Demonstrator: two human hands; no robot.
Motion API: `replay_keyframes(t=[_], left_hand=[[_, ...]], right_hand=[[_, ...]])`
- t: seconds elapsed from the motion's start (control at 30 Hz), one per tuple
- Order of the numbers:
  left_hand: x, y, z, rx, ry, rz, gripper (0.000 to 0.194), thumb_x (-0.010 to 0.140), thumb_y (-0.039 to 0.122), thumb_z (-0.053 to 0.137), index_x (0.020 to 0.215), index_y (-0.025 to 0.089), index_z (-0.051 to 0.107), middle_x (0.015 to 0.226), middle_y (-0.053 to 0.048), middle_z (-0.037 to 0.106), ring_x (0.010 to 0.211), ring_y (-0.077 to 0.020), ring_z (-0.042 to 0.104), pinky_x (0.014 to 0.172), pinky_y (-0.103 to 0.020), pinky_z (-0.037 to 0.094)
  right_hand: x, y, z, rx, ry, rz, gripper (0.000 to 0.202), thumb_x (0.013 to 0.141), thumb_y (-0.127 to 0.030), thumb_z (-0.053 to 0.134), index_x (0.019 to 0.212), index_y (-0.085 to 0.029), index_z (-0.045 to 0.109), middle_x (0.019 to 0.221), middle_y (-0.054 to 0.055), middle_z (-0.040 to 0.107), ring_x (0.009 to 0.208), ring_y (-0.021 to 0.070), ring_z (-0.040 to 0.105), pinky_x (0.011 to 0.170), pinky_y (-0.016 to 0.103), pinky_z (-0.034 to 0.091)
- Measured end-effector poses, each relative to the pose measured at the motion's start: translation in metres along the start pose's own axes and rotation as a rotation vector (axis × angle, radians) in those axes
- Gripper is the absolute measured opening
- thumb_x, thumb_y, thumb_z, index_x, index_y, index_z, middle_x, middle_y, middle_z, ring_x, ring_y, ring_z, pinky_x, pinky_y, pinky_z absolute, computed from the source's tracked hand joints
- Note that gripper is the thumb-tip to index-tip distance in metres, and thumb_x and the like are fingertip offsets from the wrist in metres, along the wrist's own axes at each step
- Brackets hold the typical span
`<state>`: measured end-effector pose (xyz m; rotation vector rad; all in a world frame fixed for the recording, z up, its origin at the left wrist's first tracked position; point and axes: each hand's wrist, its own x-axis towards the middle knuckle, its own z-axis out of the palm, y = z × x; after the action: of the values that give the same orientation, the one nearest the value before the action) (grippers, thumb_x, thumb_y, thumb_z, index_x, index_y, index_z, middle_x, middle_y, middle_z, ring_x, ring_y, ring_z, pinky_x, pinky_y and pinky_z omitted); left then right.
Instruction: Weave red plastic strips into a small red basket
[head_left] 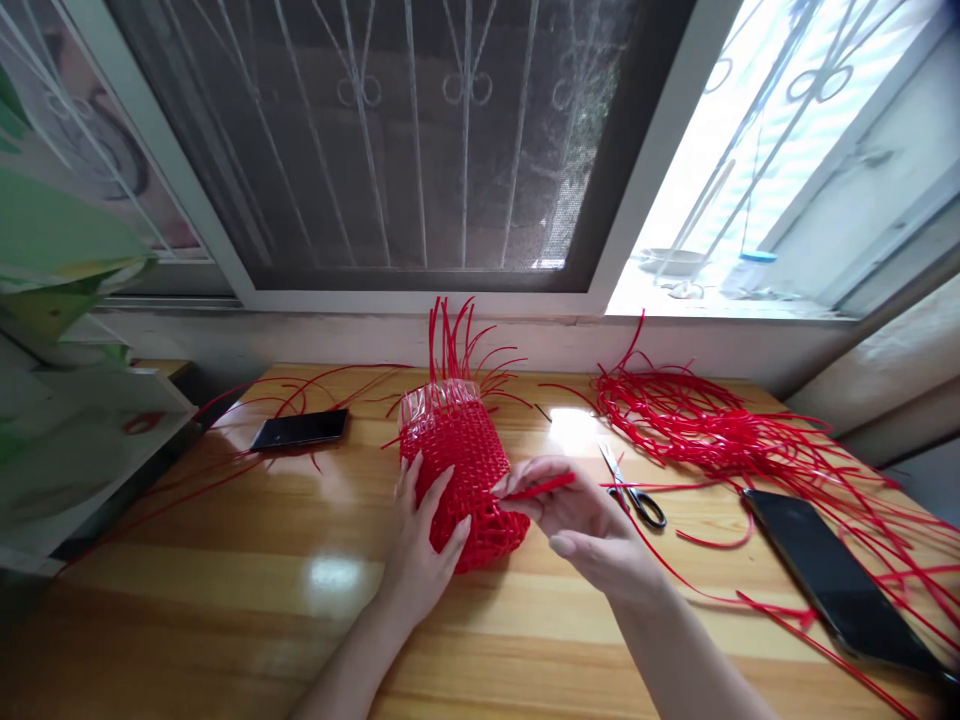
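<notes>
A red woven basket (469,455) lies tilted on the wooden table, with loose strands fanning out of its far end and clear plastic showing at that end. My left hand (424,535) grips its near left side, fingers spread over the weave and thumb along the lower part. At the basket's right side is my right hand (581,520), with a short red plastic strip (544,487) held along its fingers. The right thumb stands apart from the fingertips, which reach the weave. How the strip meets the basket is hidden.
Black-handled scissors (641,503) lie right of my right hand. Behind them spreads a tangled heap of red plastic strands (697,425). A large dark phone (832,580) rests at the right, a smaller phone (300,430) at the left. The window frame (427,302) rises behind the table.
</notes>
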<state>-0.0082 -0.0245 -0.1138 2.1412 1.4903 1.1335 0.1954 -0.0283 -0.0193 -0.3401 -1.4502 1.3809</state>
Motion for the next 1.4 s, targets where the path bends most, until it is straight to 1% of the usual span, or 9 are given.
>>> replay_keyframes(t=[0.1,0.33,0.43,0.53,0.67,0.8,1.0,1.2,1.4], left_hand=[[0.000,-0.002,0.000,-0.016,-0.003,-0.004,0.054,0.093,0.026,0.054,0.145,0.032,0.038,0.162,-0.010,0.016,0.150,-0.0332,0.017,0.117,-0.059,0.027],[0.001,0.001,-0.002,-0.011,-0.005,-0.016,0.050,0.094,0.029,0.053,0.142,0.030,0.042,0.161,-0.012,0.020,0.150,-0.0328,0.019,0.117,-0.060,0.028],[0.001,0.003,-0.003,-0.016,-0.011,-0.021,0.050,0.094,0.029,0.053,0.142,0.029,0.043,0.161,-0.012,0.020,0.150,-0.0330,0.019,0.116,-0.059,0.029],[0.001,0.002,-0.003,-0.026,-0.020,-0.035,0.051,0.093,0.028,0.053,0.143,0.031,0.043,0.162,-0.010,0.018,0.150,-0.0319,0.019,0.117,-0.057,0.029],[0.000,0.002,-0.002,-0.031,-0.006,-0.092,0.053,0.091,0.028,0.056,0.142,0.031,0.044,0.161,-0.010,0.022,0.149,-0.0321,0.024,0.116,-0.056,0.031],[0.000,0.007,0.000,-0.028,0.043,-0.148,0.056,0.085,0.023,0.063,0.138,0.031,0.050,0.158,-0.011,0.029,0.146,-0.0344,0.030,0.115,-0.060,0.031],[0.001,0.005,0.004,-0.107,0.069,-0.163,0.058,0.081,0.020,0.066,0.136,0.030,0.052,0.159,-0.009,0.028,0.145,-0.0326,0.031,0.115,-0.055,0.033],[-0.001,0.005,0.009,-0.144,0.060,-0.149,0.052,0.087,0.020,0.058,0.137,0.030,0.051,0.161,-0.007,0.023,0.148,-0.0322,0.024,0.118,-0.057,0.026],[-0.003,0.008,0.009,-0.207,0.071,-0.144,0.076,0.085,0.020,0.060,0.151,0.027,0.024,0.161,-0.013,0.023,0.148,-0.0337,0.024,0.116,-0.058,0.030]], right_hand=[[0.001,0.010,0.003,-0.082,0.055,0.031,0.011,0.085,-0.035,0.070,0.088,-0.024,0.071,0.086,0.005,0.061,0.084,0.0157,0.061,0.077,0.029,0.054],[0.000,0.014,0.000,-0.071,0.088,0.027,0.031,0.086,-0.047,0.065,0.072,-0.020,0.067,0.067,0.002,0.053,0.055,0.0122,0.054,0.048,0.024,0.045],[0.000,0.013,0.005,-0.443,0.043,0.094,0.031,0.089,-0.043,0.062,0.070,-0.018,0.066,0.062,0.002,0.053,0.054,0.0107,0.046,0.050,0.024,0.037],[0.001,0.015,0.009,-0.719,0.156,0.208,0.030,0.087,-0.039,0.064,0.068,-0.016,0.065,0.062,0.003,0.055,0.058,0.0113,0.044,0.052,0.024,0.035],[0.000,0.010,0.007,-0.067,0.183,0.317,0.038,0.086,-0.050,0.060,0.069,-0.017,0.067,0.058,0.003,0.056,0.052,0.0123,0.052,0.050,0.024,0.044],[-0.001,0.006,0.009,0.332,0.131,0.208,0.014,0.078,-0.034,0.072,0.089,-0.024,0.074,0.087,0.005,0.071,0.085,0.0172,0.068,0.080,0.030,0.056],[0.000,0.025,0.014,-0.257,0.120,0.157,0.012,0.087,-0.030,0.068,0.087,-0.022,0.076,0.077,0.005,0.070,0.073,0.0137,0.066,0.067,0.024,0.055],[0.000,0.022,0.014,-0.374,0.027,-0.041,0.029,0.094,-0.024,0.059,0.121,-0.032,0.061,0.125,0.007,0.063,0.131,0.0212,0.048,0.107,0.042,0.044],[0.000,0.043,0.019,-0.975,-0.189,0.073,0.027,0.092,-0.023,0.060,0.118,-0.024,0.062,0.110,0.007,0.066,0.104,0.0227,0.052,0.091,0.038,0.047]])
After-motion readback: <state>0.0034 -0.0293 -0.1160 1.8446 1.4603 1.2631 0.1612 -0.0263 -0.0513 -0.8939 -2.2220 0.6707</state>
